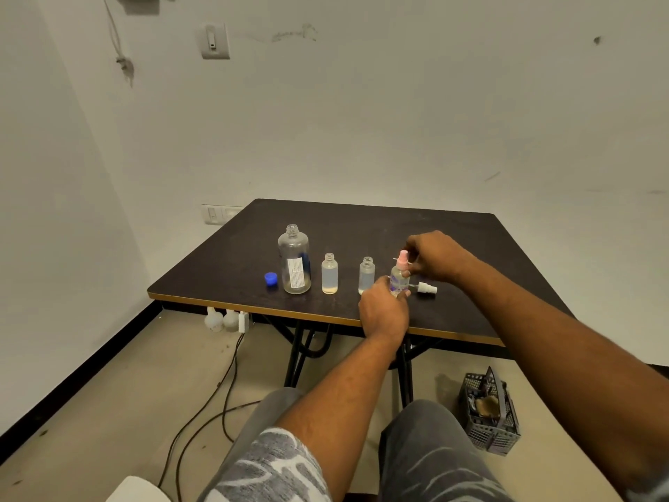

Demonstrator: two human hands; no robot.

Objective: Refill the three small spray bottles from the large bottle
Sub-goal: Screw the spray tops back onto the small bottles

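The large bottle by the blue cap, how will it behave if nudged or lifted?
Probably light: the large bottle looks nearly empty. Tall and narrow, it may tip easily. Its neck is open, so the remainder could spill.

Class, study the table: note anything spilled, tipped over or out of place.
No spill shows. A white spray head lies loose on its side on the table, just right of the pink-topped bottle; it belongs on a bottle.
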